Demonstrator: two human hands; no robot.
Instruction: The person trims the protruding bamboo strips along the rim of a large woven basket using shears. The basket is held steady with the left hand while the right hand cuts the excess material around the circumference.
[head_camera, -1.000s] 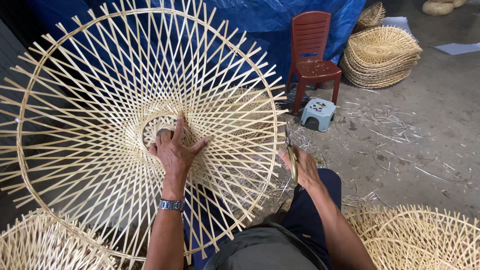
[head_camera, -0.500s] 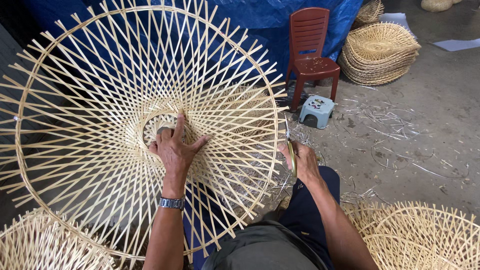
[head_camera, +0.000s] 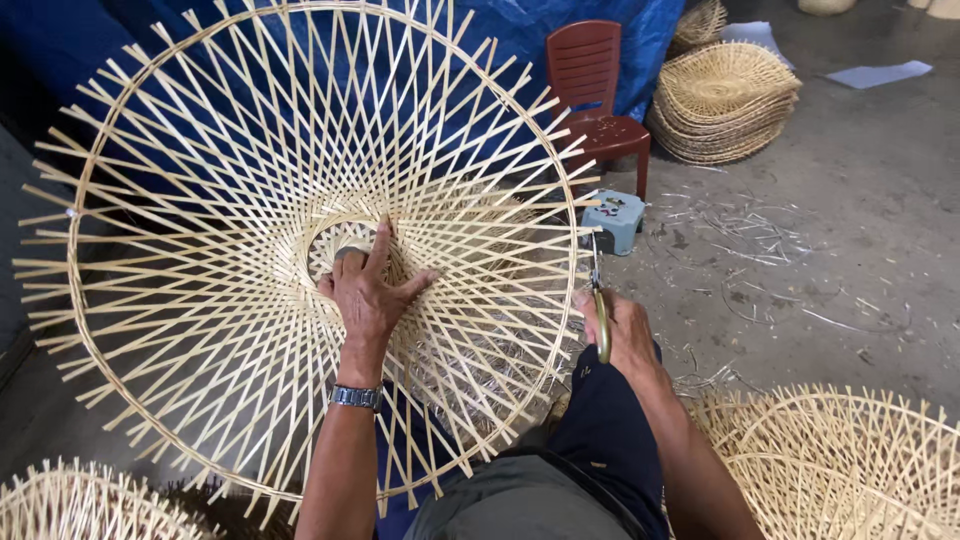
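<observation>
- The large round bamboo frame, open lattice of pale flat strips crossing in a spiral, stands tilted before the person, filling the view from 9 to 1 o'clock.
- The left hand lies flat on the frame's inner ring, fingers spread.
- The right hand, at the frame's rim at 4 o'clock, is closed around scissors with yellow-green handles, blades pointing up.
- A metal wristwatch sits on the left wrist.
- Floor: grey concrete, littered with thin offcuts.
- At 1 o'clock: red plastic chair, small grey stool, stacked woven baskets.
- A blue tarpaulin hangs behind.
</observation>
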